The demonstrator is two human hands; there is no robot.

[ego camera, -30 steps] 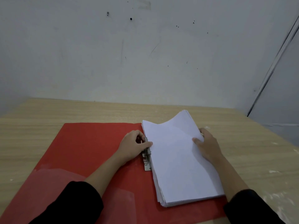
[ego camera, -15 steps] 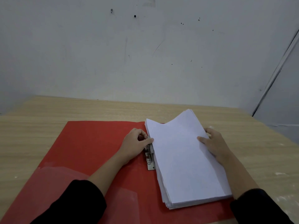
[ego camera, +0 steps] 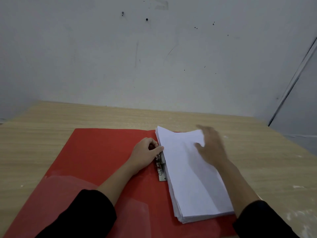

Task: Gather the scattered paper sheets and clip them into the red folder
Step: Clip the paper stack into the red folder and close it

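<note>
The red folder (ego camera: 103,155) lies open on the wooden table (ego camera: 42,140). A thick stack of white paper sheets (ego camera: 192,182) rests on its right half, against the metal clip (ego camera: 160,167) at the spine. My left hand (ego camera: 145,155) curls round the clip's top end, thumb touching the stack's left edge. My right hand (ego camera: 211,146) is blurred, fingers spread flat over the stack's far right part. The stack lies flat.
A clear plastic pocket (ego camera: 72,200) covers the folder's near left corner. A grey wall (ego camera: 154,57) rises behind the table. Pale specks dot the table's right side (ego camera: 296,186).
My right hand has let go of the stack's right edge and moved up over its far part, fingers spread. The bowed far end of the sheets has dropped flat. My left hand stays at the clip.
</note>
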